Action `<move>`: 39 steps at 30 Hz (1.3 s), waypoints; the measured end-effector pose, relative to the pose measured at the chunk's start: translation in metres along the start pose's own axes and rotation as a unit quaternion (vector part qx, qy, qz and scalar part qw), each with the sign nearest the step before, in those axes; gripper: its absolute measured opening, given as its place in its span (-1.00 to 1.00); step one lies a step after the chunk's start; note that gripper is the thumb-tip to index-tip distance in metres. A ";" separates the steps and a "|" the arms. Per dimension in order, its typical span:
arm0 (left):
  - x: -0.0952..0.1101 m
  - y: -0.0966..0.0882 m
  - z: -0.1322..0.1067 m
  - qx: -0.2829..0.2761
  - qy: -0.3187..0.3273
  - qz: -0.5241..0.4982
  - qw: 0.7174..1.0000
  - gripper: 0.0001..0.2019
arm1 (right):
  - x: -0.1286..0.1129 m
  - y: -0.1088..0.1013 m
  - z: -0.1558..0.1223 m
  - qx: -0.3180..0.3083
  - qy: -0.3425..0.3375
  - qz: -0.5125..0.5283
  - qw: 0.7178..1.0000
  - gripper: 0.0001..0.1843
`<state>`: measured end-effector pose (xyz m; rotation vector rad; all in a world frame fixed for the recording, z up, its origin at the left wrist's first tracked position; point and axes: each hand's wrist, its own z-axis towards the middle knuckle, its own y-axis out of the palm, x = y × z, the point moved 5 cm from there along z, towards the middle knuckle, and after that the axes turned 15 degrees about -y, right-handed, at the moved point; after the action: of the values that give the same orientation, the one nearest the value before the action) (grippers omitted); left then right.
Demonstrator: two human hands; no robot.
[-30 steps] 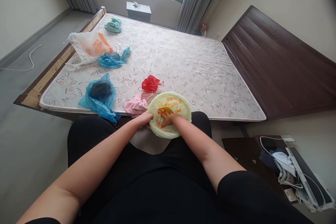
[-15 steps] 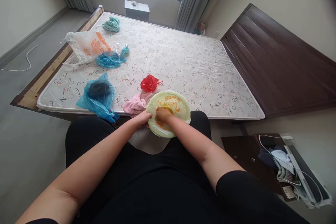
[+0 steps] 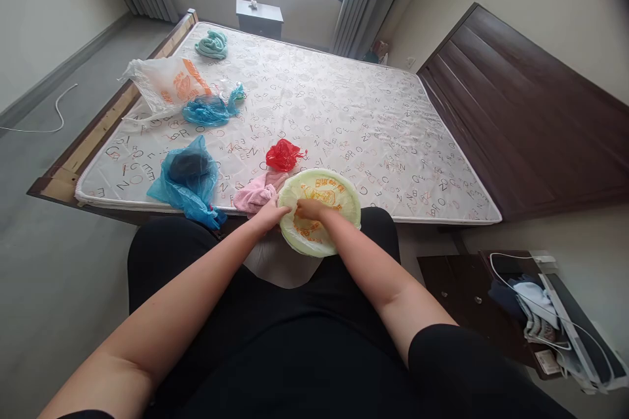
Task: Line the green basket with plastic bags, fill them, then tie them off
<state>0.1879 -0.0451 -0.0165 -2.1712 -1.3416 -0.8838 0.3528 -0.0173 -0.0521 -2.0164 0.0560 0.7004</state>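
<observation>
A round pale green bin (image 3: 350,191), lined with a clear plastic bag (image 3: 320,191) printed in orange, rests between my knees. My left hand (image 3: 269,215) grips the bin's left rim, its thumb on top of the edge. Over the opening is my right hand (image 3: 310,209), closed in a fist against the printed liner; anything inside the fist is hidden. Just beyond the left hand lies a crumpled pink cloth (image 3: 254,195) at the mattress edge. A knotted red plastic bag (image 3: 284,155) sits a little behind the cloth.
On the mattress (image 3: 393,124) are a blue bag with something dark inside (image 3: 189,177), a second blue bag (image 3: 209,110), a white bag with orange print (image 3: 171,84) and a teal cloth (image 3: 212,44). A dark nightstand (image 3: 462,308) stands at the right, with clothes and cables beside it.
The whole view has shifted slightly to the right. My right fist has risen a little over the liner. My left hand stays on the rim.
</observation>
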 end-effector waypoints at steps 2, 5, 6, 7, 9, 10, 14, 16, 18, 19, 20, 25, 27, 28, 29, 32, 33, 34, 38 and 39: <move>0.005 -0.010 0.001 0.042 0.035 -0.014 0.998 -0.28 | 0.012 -0.024 -0.008 0.008 0.022 0.023 0.999 -0.54; 0.011 -0.027 0.007 0.112 0.070 -0.015 0.991 -0.28 | 0.027 -0.056 -0.031 0.028 0.069 0.032 0.997 -0.43; 0.012 -0.031 0.009 0.126 0.076 -0.014 0.989 -0.31 | 0.027 -0.063 -0.040 0.030 0.069 0.033 0.997 -0.42; 0.013 -0.035 0.012 0.136 0.079 -0.013 0.987 -0.33 | 0.024 -0.068 -0.049 0.033 0.058 0.033 0.997 -0.44; 0.015 -0.043 0.015 0.159 0.086 -0.001 0.984 -0.33 | 0.011 -0.076 -0.065 0.069 0.008 0.030 0.997 -0.50; 0.017 -0.047 0.016 0.175 0.092 0.018 0.980 -0.31 | 0.003 -0.081 -0.073 0.114 -0.019 0.019 0.993 -0.52; 0.029 -0.050 0.007 0.242 0.152 0.174 0.942 -0.32 | -0.006 -0.102 -0.102 0.357 -0.002 -0.089 0.930 -0.57; 0.037 -0.041 -0.004 0.278 0.198 0.259 0.904 -0.35 | 0.008 -0.103 -0.105 0.381 0.081 -0.101 0.916 -0.42; 0.044 -0.023 -0.018 0.309 0.250 0.341 0.852 -0.39 | 0.026 -0.095 -0.099 0.309 0.145 -0.059 0.938 -0.44; 0.047 -0.011 -0.025 0.313 0.276 0.378 0.826 -0.42 | 0.032 -0.090 -0.095 0.260 0.156 -0.041 0.952 -0.54; 0.048 0.005 -0.030 0.297 0.300 0.413 0.807 -0.44 | 0.033 -0.085 -0.092 0.218 0.152 -0.034 0.963 -0.66; 0.019 0.082 -0.019 0.077 0.257 0.538 0.799 -0.48 | -0.008 -0.080 -0.091 0.169 0.062 -0.110 0.978 -0.77; -0.008 0.097 -0.004 0.028 0.160 0.581 0.798 -0.53 | -0.031 -0.080 -0.093 0.162 0.048 -0.134 0.977 -0.74; -0.020 0.101 0.002 0.021 0.132 0.590 0.797 -0.50 | -0.041 -0.080 -0.094 0.160 0.046 -0.145 0.975 -0.73; -0.031 0.103 0.008 0.013 0.116 0.592 0.797 -0.44 | -0.049 -0.081 -0.094 0.158 0.047 -0.153 0.974 -0.71; -0.060 0.100 0.018 -0.052 0.034 0.565 0.823 -0.32 | -0.059 -0.083 -0.094 0.152 0.051 -0.165 0.973 -0.68; -0.067 0.097 0.019 -0.073 0.001 0.557 0.827 -0.31 | -0.058 -0.084 -0.094 0.149 0.052 -0.164 0.974 -0.67; -0.071 0.094 0.020 -0.087 -0.026 0.553 0.828 -0.29 | -0.056 -0.085 -0.094 0.148 0.055 -0.162 0.974 -0.68; -0.072 0.088 0.020 -0.081 -0.060 0.556 0.825 -0.26 | -0.043 -0.084 -0.094 0.144 0.065 -0.149 0.976 -0.69; -0.071 0.089 0.019 -0.080 -0.063 0.551 0.829 -0.27 | -0.042 -0.082 -0.094 0.142 0.064 -0.147 0.977 -0.69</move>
<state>0.2500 -0.1155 -0.0836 -2.5793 0.1134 -0.3612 0.3865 -0.0594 0.0678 -1.7448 -0.0617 0.3516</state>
